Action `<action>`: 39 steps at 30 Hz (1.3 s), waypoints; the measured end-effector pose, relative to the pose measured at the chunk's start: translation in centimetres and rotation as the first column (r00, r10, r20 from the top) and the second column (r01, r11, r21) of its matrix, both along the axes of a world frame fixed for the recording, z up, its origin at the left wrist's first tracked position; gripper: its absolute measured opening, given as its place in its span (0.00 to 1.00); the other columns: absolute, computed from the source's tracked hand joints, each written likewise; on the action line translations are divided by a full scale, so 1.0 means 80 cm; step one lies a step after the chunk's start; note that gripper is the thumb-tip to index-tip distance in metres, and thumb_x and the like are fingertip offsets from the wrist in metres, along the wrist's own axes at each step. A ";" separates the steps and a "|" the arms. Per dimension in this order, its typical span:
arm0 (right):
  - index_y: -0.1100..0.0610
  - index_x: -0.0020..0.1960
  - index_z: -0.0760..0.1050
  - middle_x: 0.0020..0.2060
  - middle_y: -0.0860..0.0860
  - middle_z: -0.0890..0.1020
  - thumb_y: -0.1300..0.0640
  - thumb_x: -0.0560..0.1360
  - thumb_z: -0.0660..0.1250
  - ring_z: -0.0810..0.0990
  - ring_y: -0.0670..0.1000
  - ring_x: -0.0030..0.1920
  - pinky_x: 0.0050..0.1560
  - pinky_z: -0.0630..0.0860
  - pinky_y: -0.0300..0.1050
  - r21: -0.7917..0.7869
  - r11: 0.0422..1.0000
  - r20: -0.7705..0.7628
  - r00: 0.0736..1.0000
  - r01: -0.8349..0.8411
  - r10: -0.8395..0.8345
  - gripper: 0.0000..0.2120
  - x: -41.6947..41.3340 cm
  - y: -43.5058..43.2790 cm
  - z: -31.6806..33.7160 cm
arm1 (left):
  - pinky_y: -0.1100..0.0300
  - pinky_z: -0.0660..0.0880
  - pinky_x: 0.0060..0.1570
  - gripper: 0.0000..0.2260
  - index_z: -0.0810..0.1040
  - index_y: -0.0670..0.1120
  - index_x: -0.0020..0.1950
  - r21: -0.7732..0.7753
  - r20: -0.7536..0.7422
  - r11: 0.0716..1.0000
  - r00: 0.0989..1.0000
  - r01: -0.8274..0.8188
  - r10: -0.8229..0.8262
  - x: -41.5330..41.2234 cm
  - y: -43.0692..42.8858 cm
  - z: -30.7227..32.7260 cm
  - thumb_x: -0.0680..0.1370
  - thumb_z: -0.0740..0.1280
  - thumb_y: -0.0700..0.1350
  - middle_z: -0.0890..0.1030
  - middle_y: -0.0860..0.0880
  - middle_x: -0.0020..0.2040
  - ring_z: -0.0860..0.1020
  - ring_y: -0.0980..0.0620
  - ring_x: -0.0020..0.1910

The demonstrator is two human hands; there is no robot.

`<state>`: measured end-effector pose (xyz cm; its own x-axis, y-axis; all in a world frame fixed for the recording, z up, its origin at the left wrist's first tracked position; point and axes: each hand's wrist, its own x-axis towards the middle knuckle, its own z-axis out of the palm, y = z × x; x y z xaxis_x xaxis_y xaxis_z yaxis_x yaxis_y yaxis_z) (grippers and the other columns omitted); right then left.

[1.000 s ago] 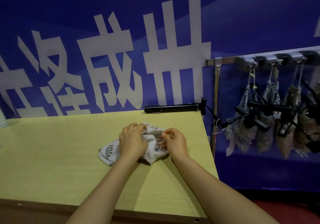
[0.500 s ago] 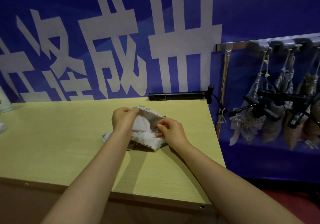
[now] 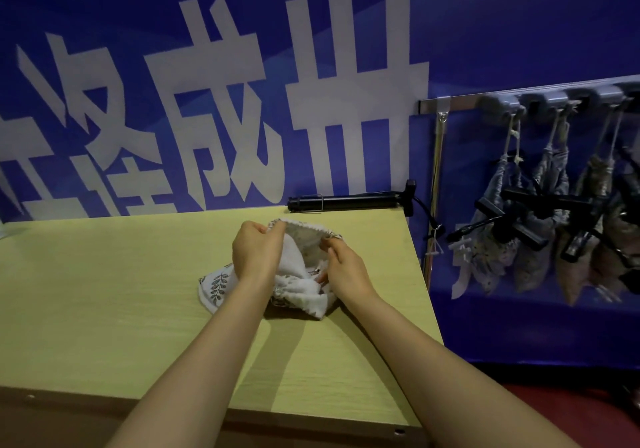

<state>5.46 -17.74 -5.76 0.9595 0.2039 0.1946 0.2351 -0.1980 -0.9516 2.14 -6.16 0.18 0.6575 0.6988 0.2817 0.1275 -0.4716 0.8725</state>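
Observation:
A small white cloth pouch [image 3: 298, 250] with a green leaf print lies on the yellow wooden table [image 3: 121, 291], right of the middle. My left hand [image 3: 254, 251] pinches the left side of its raised rim. My right hand [image 3: 343, 269] pinches the right side of the rim. Between them the mouth of the pouch is held up and spread apart. The leaf-printed bottom end [image 3: 218, 286] rests on the table to the left of my left wrist. What is inside the pouch is hard to make out.
A black pump-like tube [image 3: 346, 201] lies along the table's back edge against the blue banner wall [image 3: 207, 66]. To the right, past the table's edge, a metal rail [image 3: 519, 95] carries hooks with several hanging cloth pouches [image 3: 498, 232] and black clips.
Both hands have lifted the pouch's rim off the table and pulled it wider apart. The head camera has tilted and shifted slightly.

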 end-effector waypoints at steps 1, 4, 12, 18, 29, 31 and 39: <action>0.51 0.65 0.72 0.49 0.50 0.80 0.58 0.82 0.51 0.82 0.53 0.43 0.47 0.81 0.51 0.048 0.999 -0.048 0.999 -0.004 0.007 0.16 0.003 -0.003 0.001 | 0.59 0.63 0.30 0.12 0.69 0.43 0.44 -0.032 0.000 0.999 1.000 0.013 -0.013 0.002 0.001 -0.003 0.76 0.64 0.51 0.70 0.50 0.36 0.68 0.53 0.32; 0.55 0.57 0.76 0.46 0.51 0.82 0.62 0.81 0.51 0.82 0.51 0.41 0.48 0.81 0.51 0.208 0.975 -0.080 0.995 0.079 -0.063 0.15 0.011 -0.018 0.005 | 0.58 0.66 0.34 0.11 0.69 0.42 0.44 -0.179 0.001 0.982 0.998 0.055 -0.056 0.007 0.000 -0.014 0.76 0.64 0.49 0.72 0.47 0.38 0.70 0.50 0.36; 0.53 0.51 0.73 0.46 0.49 0.79 0.62 0.80 0.55 0.79 0.50 0.49 0.52 0.79 0.47 0.378 0.879 -0.065 0.955 0.291 -0.288 0.09 0.056 -0.016 0.011 | 0.48 0.78 0.49 0.10 0.80 0.41 0.48 -0.680 0.121 0.700 0.975 0.218 -0.186 0.050 -0.015 -0.039 0.76 0.64 0.47 0.83 0.43 0.41 0.81 0.43 0.41; 0.56 0.64 0.71 0.59 0.52 0.76 0.56 0.81 0.58 0.75 0.49 0.55 0.52 0.72 0.42 -0.058 0.958 0.155 0.950 0.282 -0.270 0.13 0.151 -0.022 0.013 | 0.48 0.77 0.51 0.08 0.80 0.46 0.43 -0.699 0.198 0.683 0.975 0.212 -0.101 0.095 0.003 -0.053 0.73 0.67 0.50 0.83 0.44 0.47 0.81 0.42 0.48; 0.53 0.77 0.55 0.76 0.51 0.59 0.58 0.81 0.57 0.56 0.52 0.76 0.76 0.52 0.56 -0.702 0.645 0.399 0.917 0.303 0.004 0.25 0.292 0.005 0.004 | 0.56 0.77 0.38 0.07 0.80 0.47 0.48 -0.644 0.325 0.722 0.945 0.255 -0.044 0.145 0.034 -0.068 0.77 0.64 0.47 0.83 0.46 0.44 0.81 0.46 0.44; 0.53 0.77 0.54 0.76 0.51 0.60 0.56 0.81 0.58 0.57 0.53 0.76 0.75 0.51 0.57 -0.711 0.635 0.387 0.922 0.301 -0.004 0.26 0.301 0.010 -0.002 | 0.58 0.75 0.37 0.08 0.79 0.45 0.51 -0.633 0.342 0.725 0.938 0.272 -0.054 0.148 0.035 -0.070 0.78 0.64 0.46 0.83 0.46 0.44 0.81 0.47 0.44; 0.55 0.67 0.69 0.64 0.55 0.70 0.40 0.76 0.62 0.64 0.58 0.67 0.72 0.55 0.56 -0.754 0.472 0.509 0.861 0.457 -0.022 0.26 0.294 0.017 -0.001 | 0.52 0.77 0.49 0.05 0.79 0.50 0.41 -0.613 0.336 0.741 0.939 0.275 -0.070 0.149 0.037 -0.073 0.77 0.66 0.47 0.82 0.48 0.43 0.81 0.45 0.50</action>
<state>28.97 -16.40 -5.85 0.8754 0.2471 0.4154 0.3248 -0.9372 -0.1271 14.06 -3.23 -5.66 0.7515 0.6597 -0.0060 -0.1895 0.2246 0.9558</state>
